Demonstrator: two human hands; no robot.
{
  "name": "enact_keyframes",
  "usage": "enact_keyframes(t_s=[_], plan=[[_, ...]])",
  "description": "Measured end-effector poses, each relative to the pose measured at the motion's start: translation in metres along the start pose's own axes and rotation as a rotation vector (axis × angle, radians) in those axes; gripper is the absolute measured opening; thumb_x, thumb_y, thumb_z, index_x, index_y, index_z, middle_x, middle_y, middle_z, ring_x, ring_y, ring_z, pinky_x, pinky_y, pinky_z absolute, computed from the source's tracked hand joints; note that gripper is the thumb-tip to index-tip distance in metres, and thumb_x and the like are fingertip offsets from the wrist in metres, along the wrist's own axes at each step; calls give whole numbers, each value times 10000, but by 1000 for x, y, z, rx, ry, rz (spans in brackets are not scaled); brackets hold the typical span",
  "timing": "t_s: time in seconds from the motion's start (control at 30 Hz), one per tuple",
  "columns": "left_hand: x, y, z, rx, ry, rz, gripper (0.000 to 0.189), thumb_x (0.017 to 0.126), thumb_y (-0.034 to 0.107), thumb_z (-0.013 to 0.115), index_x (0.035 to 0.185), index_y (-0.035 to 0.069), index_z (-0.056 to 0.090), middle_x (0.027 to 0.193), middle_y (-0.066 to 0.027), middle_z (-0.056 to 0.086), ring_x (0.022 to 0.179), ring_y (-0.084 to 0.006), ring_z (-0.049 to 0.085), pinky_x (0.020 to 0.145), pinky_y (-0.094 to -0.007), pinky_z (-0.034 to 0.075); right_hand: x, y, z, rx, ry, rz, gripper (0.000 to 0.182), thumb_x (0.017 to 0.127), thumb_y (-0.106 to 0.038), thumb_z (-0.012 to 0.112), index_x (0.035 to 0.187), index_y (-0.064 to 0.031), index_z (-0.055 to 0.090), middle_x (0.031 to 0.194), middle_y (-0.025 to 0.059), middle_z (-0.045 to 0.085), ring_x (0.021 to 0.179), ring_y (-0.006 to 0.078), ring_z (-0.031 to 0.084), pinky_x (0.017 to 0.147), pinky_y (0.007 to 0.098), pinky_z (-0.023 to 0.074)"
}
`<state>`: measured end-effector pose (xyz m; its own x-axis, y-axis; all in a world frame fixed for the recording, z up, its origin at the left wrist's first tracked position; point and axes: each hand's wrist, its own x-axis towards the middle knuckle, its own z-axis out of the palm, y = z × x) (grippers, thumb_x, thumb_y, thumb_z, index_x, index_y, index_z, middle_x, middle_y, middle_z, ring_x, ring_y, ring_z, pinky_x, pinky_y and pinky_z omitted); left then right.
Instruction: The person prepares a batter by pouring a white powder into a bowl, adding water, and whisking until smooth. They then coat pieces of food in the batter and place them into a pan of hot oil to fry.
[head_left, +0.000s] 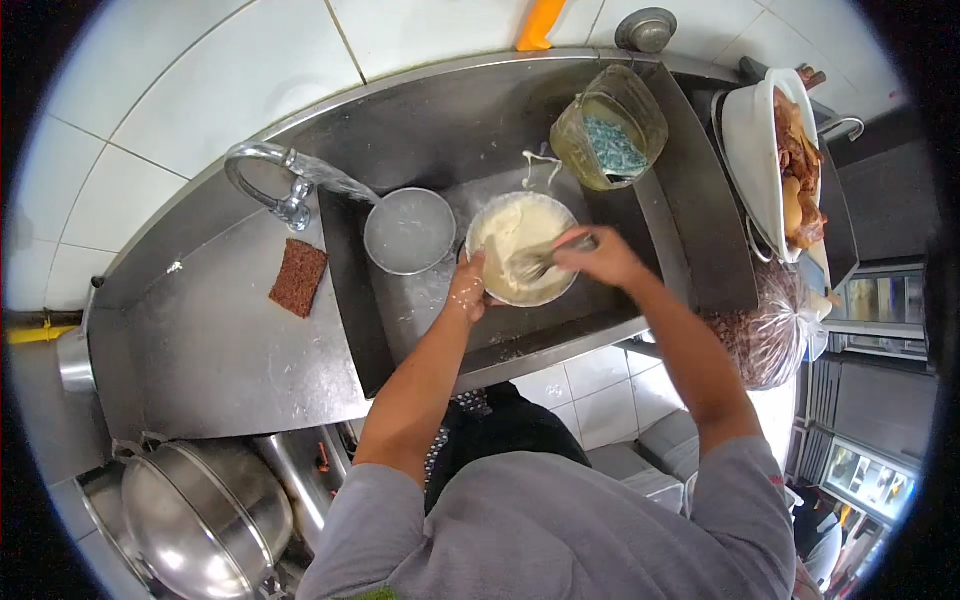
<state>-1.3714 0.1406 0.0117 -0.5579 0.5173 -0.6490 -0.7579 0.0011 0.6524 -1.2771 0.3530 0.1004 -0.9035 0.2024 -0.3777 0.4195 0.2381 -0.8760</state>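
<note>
My left hand (472, 289) grips the near-left rim of a round bowl (541, 298) over the sink basin, with pale specks on its skin. Inside the bowl lies a thick cream-coloured mixture (517, 225). A wire whisk (534, 261) dips into that mixture, its handle held in my right hand (600, 259), which looks slightly blurred. To the left, a round metal pot (409, 231) stands in the basin, filled with cloudy water. Water runs into it from the curved chrome faucet (259, 154).
A brown scouring pad (298, 277) lies on the steel drainboard (247, 352). At the basin's back right sits a cloudy plastic container (574, 146) holding blue-green material. A white tub (750, 150) of brownish food stands right, above a tied plastic bag (765, 322). Large metal vessels (210, 517) sit lower left.
</note>
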Motion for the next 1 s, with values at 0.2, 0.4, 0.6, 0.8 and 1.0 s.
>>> enact_keyframes(t_s=[0.2,0.4,0.6,0.8,1.0], plan=[[-8,14,1,35,12,50,522,895,428,444,1329,193,276,1148,-95,529,946,-252,579,598,-443,534,-27,-3,-12,101,-11,-52,191,763,-144,697,913,-36,648,815,71,655,726,107,611,636,237,498],[-11,18,5,57,-4,60,525,901,429,433,1340,197,263,1164,-99,525,972,-266,575,644,-465,538,-31,4,7,-76,152,-217,208,745,-128,702,927,-37,660,895,60,651,805,119,592,730,242,466],[-19,22,9,39,-30,58,522,910,415,421,1344,180,252,1175,-109,516,977,-277,578,652,-472,544,-28,-5,-2,-77,143,-219,218,752,-114,697,944,-21,652,911,70,639,845,139,589,801,267,458],[-17,24,3,85,-45,81,544,912,416,416,1359,174,222,1201,-114,497,975,-277,578,629,-468,545,-15,2,-11,150,200,-19,203,721,-129,729,908,-68,677,918,28,636,917,124,565,861,291,428],[-28,25,6,38,-30,66,571,906,427,421,1369,179,197,1241,-117,469,1001,-272,566,614,-473,546,-20,-11,-18,136,140,1,204,731,-117,719,921,-64,668,898,21,639,925,131,559,816,270,444]])
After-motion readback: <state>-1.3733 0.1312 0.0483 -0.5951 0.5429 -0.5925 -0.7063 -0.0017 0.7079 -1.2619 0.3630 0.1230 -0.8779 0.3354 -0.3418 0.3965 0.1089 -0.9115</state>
